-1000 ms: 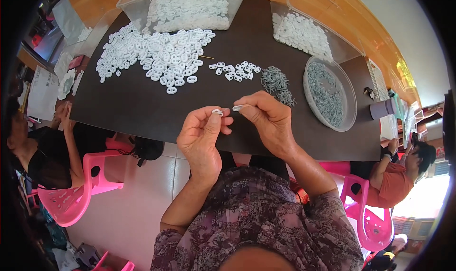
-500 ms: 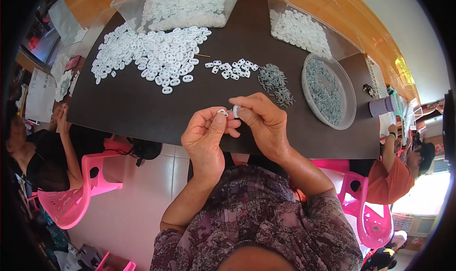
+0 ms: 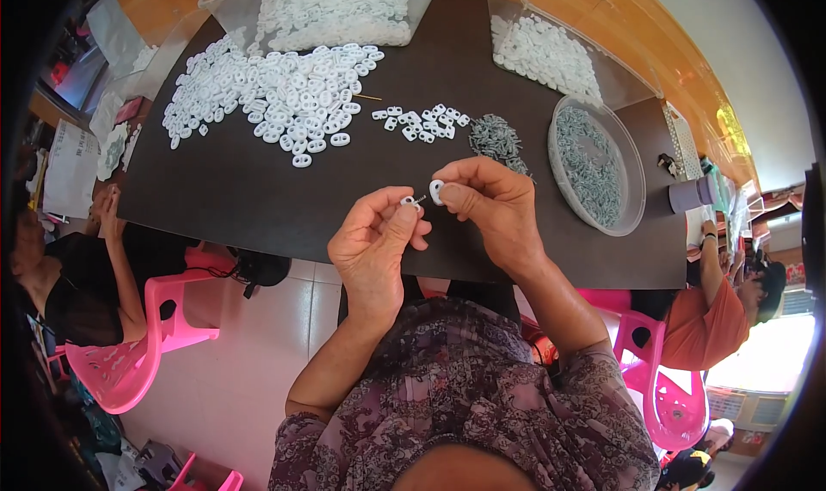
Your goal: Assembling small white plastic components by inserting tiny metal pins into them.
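My left hand pinches a small white two-holed plastic piece between thumb and fingers. A grey screw sticks out of that piece toward the right. Just beside it, my right hand grips a larger oval white plastic piece upright between thumb and forefinger. A small gap separates the oval piece from the screw tip. Beyond my hands lie a group of small white two-holed pieces and a pile of grey screws.
A big heap of oval white pieces covers the far left, before a clear bin. Another clear bin stands far right, near a round tub of screws and a purple cup. People sit on pink chairs either side.
My right hand has moved right with the oval piece, drawing it away from the left hand's piece. The screw between them now shows.
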A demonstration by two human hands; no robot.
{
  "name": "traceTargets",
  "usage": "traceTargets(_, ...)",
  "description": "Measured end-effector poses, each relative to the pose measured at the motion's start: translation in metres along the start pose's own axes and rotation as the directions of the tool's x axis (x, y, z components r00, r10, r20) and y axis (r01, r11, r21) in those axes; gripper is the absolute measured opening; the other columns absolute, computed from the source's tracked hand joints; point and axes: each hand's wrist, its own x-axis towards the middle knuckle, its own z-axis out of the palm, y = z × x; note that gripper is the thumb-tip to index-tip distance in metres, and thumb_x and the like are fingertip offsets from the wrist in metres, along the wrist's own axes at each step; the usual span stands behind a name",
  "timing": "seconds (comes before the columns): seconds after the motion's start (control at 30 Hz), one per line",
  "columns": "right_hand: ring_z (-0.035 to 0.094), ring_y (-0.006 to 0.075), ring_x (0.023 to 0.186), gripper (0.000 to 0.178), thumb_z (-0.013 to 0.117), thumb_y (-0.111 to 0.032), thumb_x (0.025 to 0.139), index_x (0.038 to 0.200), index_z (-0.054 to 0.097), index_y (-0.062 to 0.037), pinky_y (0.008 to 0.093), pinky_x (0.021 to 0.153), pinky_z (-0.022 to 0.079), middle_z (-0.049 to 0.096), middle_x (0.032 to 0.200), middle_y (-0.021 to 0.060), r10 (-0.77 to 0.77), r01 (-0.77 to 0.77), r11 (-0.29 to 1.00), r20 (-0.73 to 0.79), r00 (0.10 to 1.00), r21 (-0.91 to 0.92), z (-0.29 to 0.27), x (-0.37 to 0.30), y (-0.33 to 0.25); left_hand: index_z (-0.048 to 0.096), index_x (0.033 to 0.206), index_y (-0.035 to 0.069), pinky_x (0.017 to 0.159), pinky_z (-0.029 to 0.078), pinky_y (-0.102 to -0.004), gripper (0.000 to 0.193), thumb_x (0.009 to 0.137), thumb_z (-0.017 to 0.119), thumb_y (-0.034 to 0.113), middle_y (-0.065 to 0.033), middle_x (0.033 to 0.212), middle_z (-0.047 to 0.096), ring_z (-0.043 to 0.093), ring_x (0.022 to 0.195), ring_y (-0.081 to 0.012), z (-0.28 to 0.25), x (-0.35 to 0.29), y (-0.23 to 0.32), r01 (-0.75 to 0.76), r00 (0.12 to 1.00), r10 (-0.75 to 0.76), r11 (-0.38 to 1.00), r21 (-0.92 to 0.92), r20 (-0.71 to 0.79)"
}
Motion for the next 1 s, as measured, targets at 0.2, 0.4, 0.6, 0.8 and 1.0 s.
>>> traceTargets(0.2,0.054,0.0035,0.071,0.015,0.061,-0.006,0.085,0.098,0.068,-0.0018,0.018,0.06,0.043,0.064,0.081,-0.0016,-0.035,0.034,0.999,-0.037,0.999,-0.029,0.003,0.001,0.003,0.059,0.102,-0.005,0.056,0.049,-0.0205,0.015,0.088,0.059,0.001,-0.0086,0.083,0.063,0.061,0.068,-0.0107,-0.001,0.0,0.0,0.033,0.999,-0.034,0.999,0.027,0.026)
traceTargets(0.4,0.054,0.0046,0.074,0.013,0.061,0.001,0.083,0.094,0.067,0.0,0.0195,0.065,0.044,0.064,0.08,0.0006,-0.089,0.087,0.995,-0.043,0.995,-0.049,0.008,0.003,-0.001,0.059,0.101,-0.004,0.056,0.048,-0.0195,0.015,0.087,0.06,0.0,-0.0063,0.082,0.063,0.06,0.068,-0.0088,0.0,-0.001,-0.002,0.049,0.999,-0.049,0.994,0.093,-0.004)
traceTargets(0.6,0.057,0.0074,0.076,0.012,0.061,0.001,0.083,0.093,0.067,0.0,0.022,0.068,0.046,0.064,0.082,0.0035,-0.177,0.171,0.975,-0.031,0.984,-0.139,0.01,0.006,0.003,0.06,0.1,-0.003,0.056,0.048,-0.0189,0.014,0.086,0.061,0.001,-0.0049,0.083,0.063,0.06,0.068,-0.0077,-0.001,-0.001,-0.002,0.027,0.999,-0.024,0.993,0.116,-0.021)
traceTargets(0.8,0.057,0.0085,0.076,0.012,0.061,0.002,0.082,0.093,0.066,-0.0002,0.0225,0.069,0.046,0.062,0.082,0.0037,-0.199,0.191,0.963,-0.023,0.98,-0.188,0.011,0.007,0.004,0.06,0.1,-0.003,0.056,0.047,-0.0184,0.014,0.086,0.061,0.001,-0.0039,0.082,0.062,0.059,0.069,-0.0067,-0.001,-0.002,-0.002,0.024,0.999,-0.02,0.989,0.145,-0.029)
traceTargets(1.0,0.056,0.0084,0.076,0.012,0.061,0.001,0.082,0.093,0.066,-0.0003,0.0226,0.069,0.045,0.062,0.082,0.0038,-0.204,0.195,0.959,-0.022,0.979,-0.207,0.012,0.006,0.005,0.06,0.1,-0.003,0.056,0.047,-0.0183,0.014,0.087,0.061,0.001,-0.0033,0.082,0.062,0.059,0.069,-0.0066,-0.001,-0.002,-0.004,0.012,1.0,-0.008,0.989,0.146,-0.029)
